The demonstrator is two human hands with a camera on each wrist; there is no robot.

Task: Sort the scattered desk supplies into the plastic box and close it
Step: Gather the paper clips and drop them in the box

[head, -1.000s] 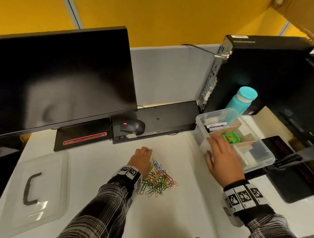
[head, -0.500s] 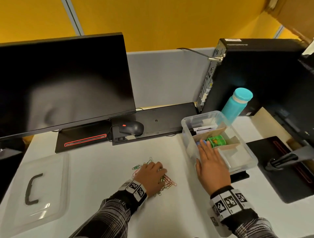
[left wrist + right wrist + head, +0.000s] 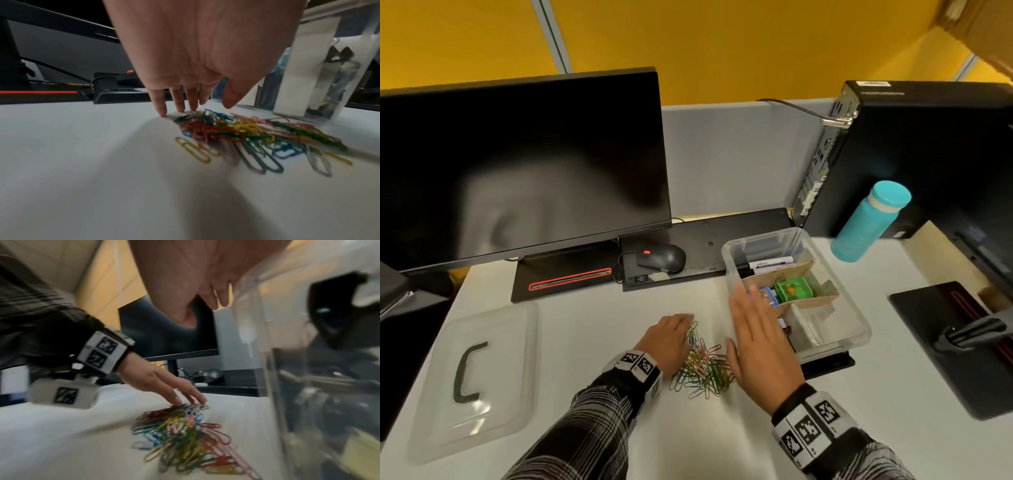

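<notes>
A pile of coloured paper clips [image 3: 703,368] lies on the white desk between my two hands. My left hand [image 3: 671,337] rests its straight fingertips [image 3: 164,112] on the pile's far left edge [image 3: 236,134]. My right hand [image 3: 756,335] hovers flat and open just right of the clips [image 3: 185,434], beside the near left wall of the clear plastic box [image 3: 835,337]. The box has cardboard dividers and holds markers [image 3: 767,264], a green tape roll [image 3: 792,289] and small items. Its clear lid [image 3: 472,373] with a black handle lies at the far left.
A monitor [image 3: 517,164] stands at the back left, with a mouse [image 3: 662,257] on a black keyboard back [image 3: 722,236] behind the clips. A teal bottle [image 3: 869,221] and a computer tower [image 3: 928,154] stand behind the box. A black stand base [image 3: 955,342] lies right.
My right hand left the box rim and came left and nearer, beside the clips. My left hand shifted to the pile's left edge, uncovering the clips.
</notes>
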